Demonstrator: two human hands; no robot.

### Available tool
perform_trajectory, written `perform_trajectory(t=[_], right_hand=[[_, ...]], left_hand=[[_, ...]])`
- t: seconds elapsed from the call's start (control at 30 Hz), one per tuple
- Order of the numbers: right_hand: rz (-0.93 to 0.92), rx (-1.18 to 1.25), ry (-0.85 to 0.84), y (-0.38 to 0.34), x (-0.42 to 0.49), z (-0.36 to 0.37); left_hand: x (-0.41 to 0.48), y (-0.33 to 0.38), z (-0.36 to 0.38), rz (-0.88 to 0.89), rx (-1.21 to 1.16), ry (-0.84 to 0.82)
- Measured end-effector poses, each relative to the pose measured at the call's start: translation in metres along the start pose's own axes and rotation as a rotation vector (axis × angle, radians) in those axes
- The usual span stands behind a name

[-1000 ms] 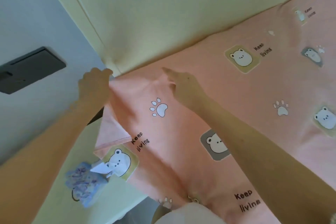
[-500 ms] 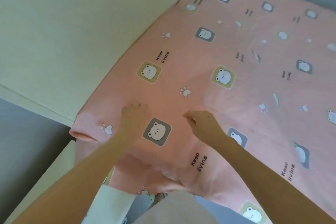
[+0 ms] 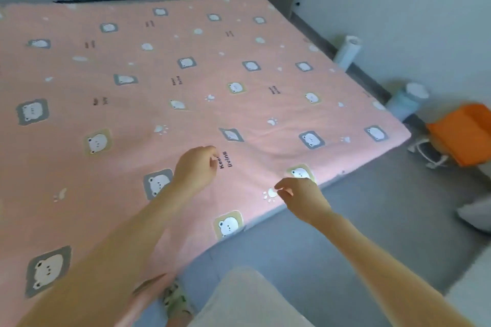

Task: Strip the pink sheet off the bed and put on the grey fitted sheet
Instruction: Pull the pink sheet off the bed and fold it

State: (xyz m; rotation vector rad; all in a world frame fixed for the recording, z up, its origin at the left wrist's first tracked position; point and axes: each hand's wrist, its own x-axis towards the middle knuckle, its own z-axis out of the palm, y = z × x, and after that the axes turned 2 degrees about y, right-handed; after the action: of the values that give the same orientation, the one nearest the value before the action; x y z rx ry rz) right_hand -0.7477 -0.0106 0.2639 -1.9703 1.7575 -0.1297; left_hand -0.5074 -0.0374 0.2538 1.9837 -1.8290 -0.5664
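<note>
Since the earlier frames your view has swung away from the headboard corner and now runs across the pink sheet (image 3: pixel 186 74), and both of your hands have come to its near edge. Your left hand (image 3: pixel 196 167) hovers over the printed lettering, fingers curled toward the thumb. Your right hand (image 3: pixel 300 196) sits just beside a paw print, above the floor (image 3: pixel 345 233), thumb and forefinger drawn together. Whether either hand actually pinches fabric cannot be told. The pink sheet lies nearly flat over the mattress it hides, its far right corner apparently fitted. Judged progress: stripping barely begun, with most corners left to free. No grey fitted sheet is in view; an orange bag (image 3: pixel 462 133) stands well apart at right.
</note>
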Motion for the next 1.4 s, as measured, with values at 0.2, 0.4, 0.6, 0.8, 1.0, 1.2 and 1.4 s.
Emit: perform_trajectory(t=[0.2, 0.4, 0.6, 0.8, 1.0, 1.2, 1.4], right_hand=[[0.305, 0.113, 0.208, 0.14, -0.048, -0.076], [0.496, 0.196, 0.361, 0.233, -0.028, -0.119], [0.672, 0.233, 0.427, 0.323, 0.028, -0.177], [0.845, 0.325, 0.478, 0.41, 0.078, -0.227], [0.939, 0.46, 0.472, 0.499, 0.131, -0.253], [1.021, 0.724, 0.459, 0.627, 0.212, -0.276], [1.114, 0.922, 0.302, 0.785, 0.316, -0.273]], left_hand=[[0.028, 0.166, 0.052, 0.233, -0.127, -0.11], [0.102, 0.268, 0.102, 0.405, -0.072, -0.201], [0.212, 0.361, 0.163, 0.502, -0.027, -0.306], [0.314, 0.466, 0.231, 0.638, 0.027, -0.386], [0.377, 0.552, 0.32, 0.7, 0.075, -0.491], [0.447, 0.622, 0.433, 0.666, 0.108, -0.587], [0.525, 0.681, 0.572, 0.545, 0.219, -0.654]])
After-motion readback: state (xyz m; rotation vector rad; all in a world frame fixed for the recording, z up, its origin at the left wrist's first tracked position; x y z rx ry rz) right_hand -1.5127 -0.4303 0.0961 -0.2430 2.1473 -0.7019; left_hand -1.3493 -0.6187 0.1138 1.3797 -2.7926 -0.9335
